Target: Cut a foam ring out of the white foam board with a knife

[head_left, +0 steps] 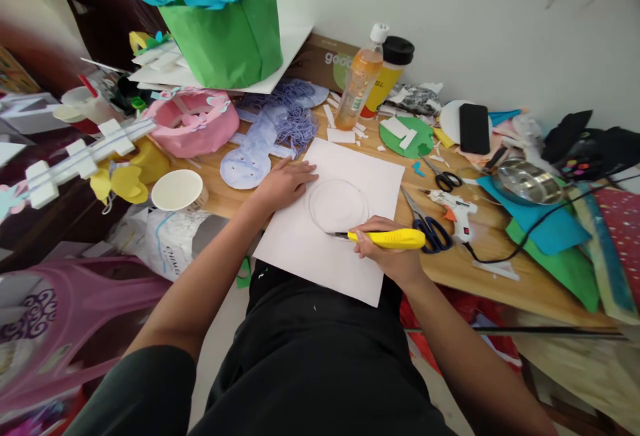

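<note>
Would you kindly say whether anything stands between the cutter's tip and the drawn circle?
Nothing visible does: the cutter in the right hand has its tip at the near edge of the circle; the left hand lies beside it on the sheet.

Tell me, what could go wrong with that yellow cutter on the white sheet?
The yellow cutter in the right hand might slip and nick the left hand, which lies on the same white sheet. The sheet's near end juts past the table edge, over the lap, so it could bend or shift, perhaps pulling the blade off the drawn circle.
</note>
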Action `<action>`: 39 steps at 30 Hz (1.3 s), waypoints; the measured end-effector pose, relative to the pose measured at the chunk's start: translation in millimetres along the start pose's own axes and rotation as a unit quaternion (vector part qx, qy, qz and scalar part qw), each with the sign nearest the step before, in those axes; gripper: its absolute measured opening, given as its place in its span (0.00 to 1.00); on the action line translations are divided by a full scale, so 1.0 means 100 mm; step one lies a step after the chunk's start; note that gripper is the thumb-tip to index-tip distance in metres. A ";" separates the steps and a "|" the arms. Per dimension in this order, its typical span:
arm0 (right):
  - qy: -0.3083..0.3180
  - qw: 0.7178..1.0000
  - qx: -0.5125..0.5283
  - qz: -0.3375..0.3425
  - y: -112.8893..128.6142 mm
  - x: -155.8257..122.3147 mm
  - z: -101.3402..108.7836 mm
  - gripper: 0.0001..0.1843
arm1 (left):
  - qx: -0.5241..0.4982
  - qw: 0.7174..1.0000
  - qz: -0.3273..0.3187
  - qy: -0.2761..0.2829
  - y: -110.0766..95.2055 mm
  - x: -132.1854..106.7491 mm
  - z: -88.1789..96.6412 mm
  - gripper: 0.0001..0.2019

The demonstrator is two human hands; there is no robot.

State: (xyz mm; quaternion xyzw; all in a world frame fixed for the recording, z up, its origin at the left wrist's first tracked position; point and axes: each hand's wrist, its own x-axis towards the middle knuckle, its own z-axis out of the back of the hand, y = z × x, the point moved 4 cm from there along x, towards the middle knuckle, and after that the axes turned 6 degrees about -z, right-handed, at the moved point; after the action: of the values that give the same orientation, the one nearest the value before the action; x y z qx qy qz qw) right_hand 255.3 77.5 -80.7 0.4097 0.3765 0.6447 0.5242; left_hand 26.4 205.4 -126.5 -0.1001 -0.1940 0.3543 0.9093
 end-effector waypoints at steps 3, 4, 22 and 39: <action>-0.002 1.000 -0.019 0.024 0.03 0.02 -0.01 0.02 | 0.006 1.000 -0.001 0.002 0.00 0.00 0.00 0.24; -0.004 0.999 -0.026 0.037 0.04 0.03 -0.02 0.02 | 0.008 1.000 -0.001 0.004 -0.01 0.00 0.00 0.24; -0.072 0.994 -0.028 0.076 0.15 -0.15 0.01 0.05 | 0.004 1.000 0.007 -0.007 -0.03 0.00 0.02 0.24; -0.071 0.996 0.046 -0.031 -0.17 -0.16 -0.03 0.09 | 0.050 0.997 0.053 -0.026 -0.16 -0.08 -0.03 0.22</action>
State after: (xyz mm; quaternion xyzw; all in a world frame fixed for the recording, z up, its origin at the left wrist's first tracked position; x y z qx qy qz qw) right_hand 260.1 64.7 -99.3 0.4657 0.3801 0.5797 0.5501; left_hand 32.2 188.0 -125.8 -0.0558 -0.1943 0.4137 0.8877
